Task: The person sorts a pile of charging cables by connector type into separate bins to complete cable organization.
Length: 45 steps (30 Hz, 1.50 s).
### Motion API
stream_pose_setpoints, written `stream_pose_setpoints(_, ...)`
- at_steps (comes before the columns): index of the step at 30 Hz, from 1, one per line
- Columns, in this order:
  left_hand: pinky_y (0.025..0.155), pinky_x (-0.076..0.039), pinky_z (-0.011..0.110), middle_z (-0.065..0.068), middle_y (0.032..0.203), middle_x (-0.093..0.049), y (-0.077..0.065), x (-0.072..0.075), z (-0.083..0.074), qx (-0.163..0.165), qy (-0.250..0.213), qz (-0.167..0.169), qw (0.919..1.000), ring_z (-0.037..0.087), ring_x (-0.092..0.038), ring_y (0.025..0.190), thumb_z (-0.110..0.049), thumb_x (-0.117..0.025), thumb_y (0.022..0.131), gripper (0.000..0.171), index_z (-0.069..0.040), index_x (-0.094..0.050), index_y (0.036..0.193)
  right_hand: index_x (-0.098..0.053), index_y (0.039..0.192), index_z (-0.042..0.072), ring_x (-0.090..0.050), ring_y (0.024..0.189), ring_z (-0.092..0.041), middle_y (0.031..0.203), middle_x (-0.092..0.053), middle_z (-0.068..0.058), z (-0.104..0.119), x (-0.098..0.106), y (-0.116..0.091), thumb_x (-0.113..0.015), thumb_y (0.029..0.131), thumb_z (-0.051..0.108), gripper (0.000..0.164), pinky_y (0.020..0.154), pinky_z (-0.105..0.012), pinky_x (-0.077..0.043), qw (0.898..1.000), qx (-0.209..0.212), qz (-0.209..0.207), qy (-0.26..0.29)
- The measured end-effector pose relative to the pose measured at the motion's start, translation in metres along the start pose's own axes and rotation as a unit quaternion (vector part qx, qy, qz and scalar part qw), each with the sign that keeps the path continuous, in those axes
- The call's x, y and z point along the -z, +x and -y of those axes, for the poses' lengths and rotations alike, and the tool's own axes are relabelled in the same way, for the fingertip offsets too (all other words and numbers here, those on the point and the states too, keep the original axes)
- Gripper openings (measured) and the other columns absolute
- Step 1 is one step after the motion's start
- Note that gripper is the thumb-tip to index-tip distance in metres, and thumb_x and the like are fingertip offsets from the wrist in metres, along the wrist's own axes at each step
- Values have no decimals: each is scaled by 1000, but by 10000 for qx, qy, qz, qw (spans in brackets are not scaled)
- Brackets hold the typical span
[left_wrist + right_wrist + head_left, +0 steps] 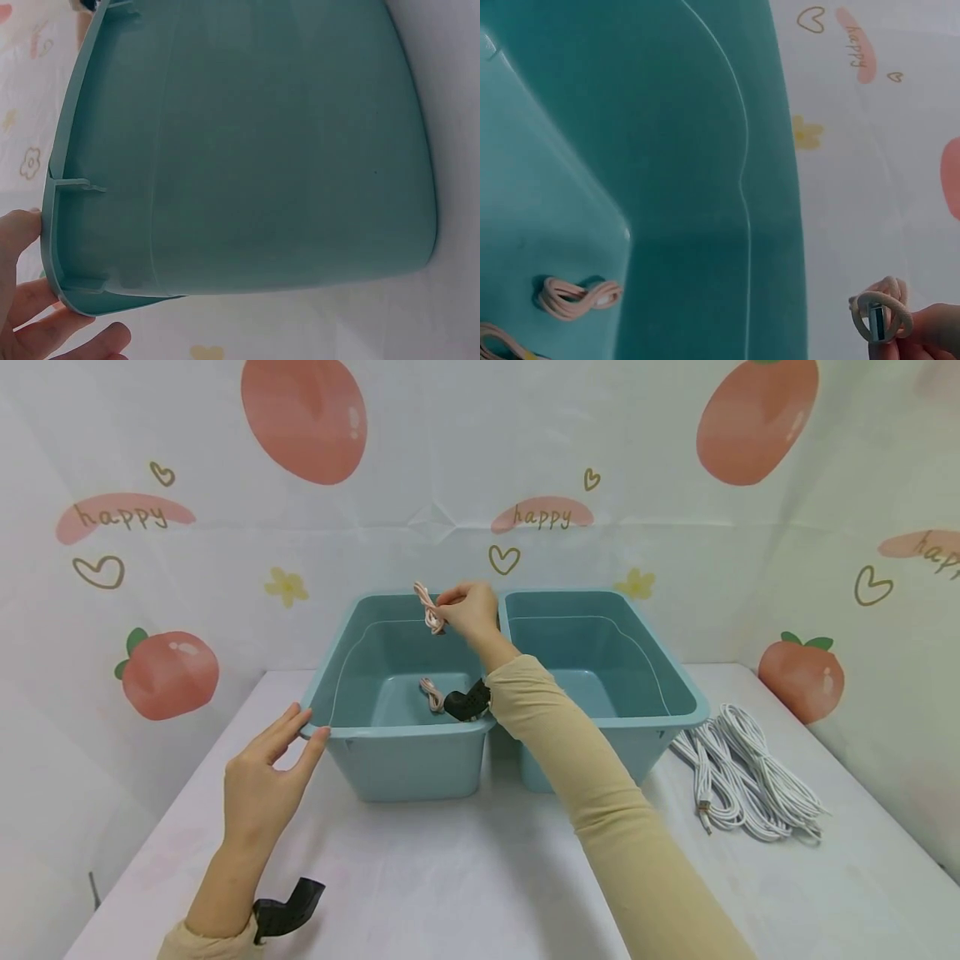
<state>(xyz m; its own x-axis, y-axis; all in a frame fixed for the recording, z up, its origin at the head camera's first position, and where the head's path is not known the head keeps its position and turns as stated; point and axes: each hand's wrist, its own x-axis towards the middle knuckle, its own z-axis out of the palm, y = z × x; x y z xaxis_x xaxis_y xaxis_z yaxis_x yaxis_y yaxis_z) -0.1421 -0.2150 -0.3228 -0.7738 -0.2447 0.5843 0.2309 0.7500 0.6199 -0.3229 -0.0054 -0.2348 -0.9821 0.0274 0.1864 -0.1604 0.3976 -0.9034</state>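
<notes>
My right hand (471, 610) pinches a small looped pink cable (429, 608) above the far part of the left blue-green plastic bin (408, 732). The right wrist view shows a metal USB plug (877, 322) on this cable. Inside the bin lies another bundled pink cable (432, 695), and a further pink cable loop (499, 339) shows partly at that view's lower left corner. My left hand (262, 785) holds the bin's near left corner, thumb on the front rim and fingers on the side; the left wrist view shows the bin's outer wall (262, 150).
A second blue-green bin (600, 724) stands against the right side of the first. Several coiled white cables (750, 781) lie on the white table (420, 877) to its right. Behind everything rises a backdrop (420, 460) printed with fruit and hearts.
</notes>
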Motion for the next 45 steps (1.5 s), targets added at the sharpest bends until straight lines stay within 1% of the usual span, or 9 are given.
stream_pose_setpoints(4, 82, -28, -8, 10, 129, -60, 1, 0, 1, -17, -4, -7, 10000, 32, -60, 115, -24, -70, 84, 42, -8, -63, 122, -71, 94, 3, -64, 89, -26, 98, -69, -14, -1, 0, 0, -68, 84, 10, 12, 73, -32, -54, 10000, -72, 10, -59)
stream_pose_setpoints(8, 85, -31, -4, 9, 129, -59, 0, 0, 0, 16, 21, 16, 10000, 31, -60, 115, -25, -70, 84, 43, -9, -63, 123, -71, 94, 3, -63, 92, -27, 99, -69, -15, -2, 1, 1, -67, 85, 10, 12, 77, -35, -54, 9998, -144, 6, -127)
stream_pose_setpoints(12, 84, -31, -5, 9, 129, -59, 0, 0, 0, 18, 25, 5, 10000, 31, -60, 115, -25, -70, 84, 43, -8, -63, 122, -71, 94, 2, -63, 94, -28, 100, -69, -15, -3, 1, 3, -67, 85, 9, 13, 79, -35, -55, 9995, -188, -128, -223)
stream_pose_setpoints(18, 82, -29, -8, 9, 129, -59, 1, 1, -1, 33, -33, -2, 10000, 30, -59, 116, -25, -70, 84, 43, -8, -63, 122, -70, 96, 3, -61, 100, -28, 108, -66, -13, -7, 3, 4, -62, 87, 8, 13, 81, -35, -54, 9987, -265, -304, -297)
stream_pose_setpoints(22, 82, -29, -8, 9, 129, -60, 0, 1, -1, 52, -41, 4, 10000, 31, -59, 116, -25, -70, 84, 42, -9, -63, 122, -70, 98, 2, -59, 106, -28, 115, -64, -13, -7, 5, 3, -61, 88, 7, 14, 87, -37, -53, 9989, -153, -41, -445)
stream_pose_setpoints(26, 81, -28, -8, 9, 129, -59, 0, 0, -1, 40, -40, -1, 10000, 31, -59, 116, -25, -70, 84, 42, -9, -63, 122, -70, 99, 2, -59, 107, -28, 114, -65, -13, -6, 5, 2, -60, 89, 9, 16, 86, -36, -53, 9983, -60, 210, -533)
stream_pose_setpoints(30, 81, -28, -9, 10, 129, -59, 0, 0, 0, 30, -35, -11, 10000, 31, -59, 117, -25, -70, 84, 42, -8, -63, 122, -70, 99, 4, -61, 102, -26, 111, -66, -12, -4, 8, 1, -60, 89, 10, 16, 81, -33, -53, 9986, -124, 369, -358)
stream_pose_setpoints(35, 81, -29, -9, 10, 128, -60, 0, 0, 0, -9, -35, -48, 10000, 31, -60, 114, -24, -70, 84, 41, -8, -63, 121, -68, 102, 2, -65, 99, -27, 111, -65, -13, 0, 16, -3, -60, 89, 10, 17, 76, -27, -56, 9972, -173, 731, 11)
stream_pose_setpoints(45, 81, -28, -10, 10, 128, -60, -1, -1, 1, -81, -29, -92, 9999, 32, -59, 115, -22, -70, 83, 41, -7, -64, 121, -66, 103, 3, -64, 97, -23, 113, -65, -13, 9, 36, -16, -61, 89, 12, 17, 86, -32, -56, 9922, 1, 1238, 139)
